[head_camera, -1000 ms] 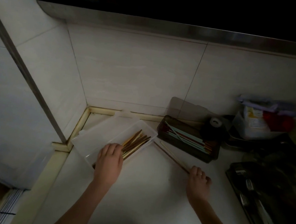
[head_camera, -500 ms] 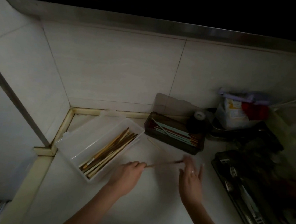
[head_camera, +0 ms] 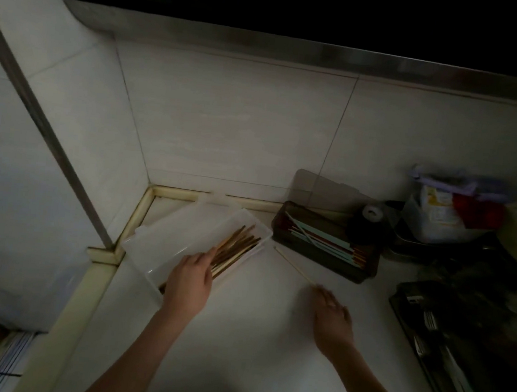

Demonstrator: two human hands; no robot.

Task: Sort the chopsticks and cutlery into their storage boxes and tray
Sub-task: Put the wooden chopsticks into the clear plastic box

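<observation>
A lone chopstick (head_camera: 294,266) lies on the counter at frame centre, its long axis running up-left from the right hand (head_camera: 332,318), whose loosely spread fingertips sit at its near end, while the left hand (head_camera: 190,276), fingers straight, reaches into the clear box (head_camera: 164,233)

Home kitchen (tiled wall (head_camera: 242,124), cutlery tray (head_camera: 444,359))
</observation>
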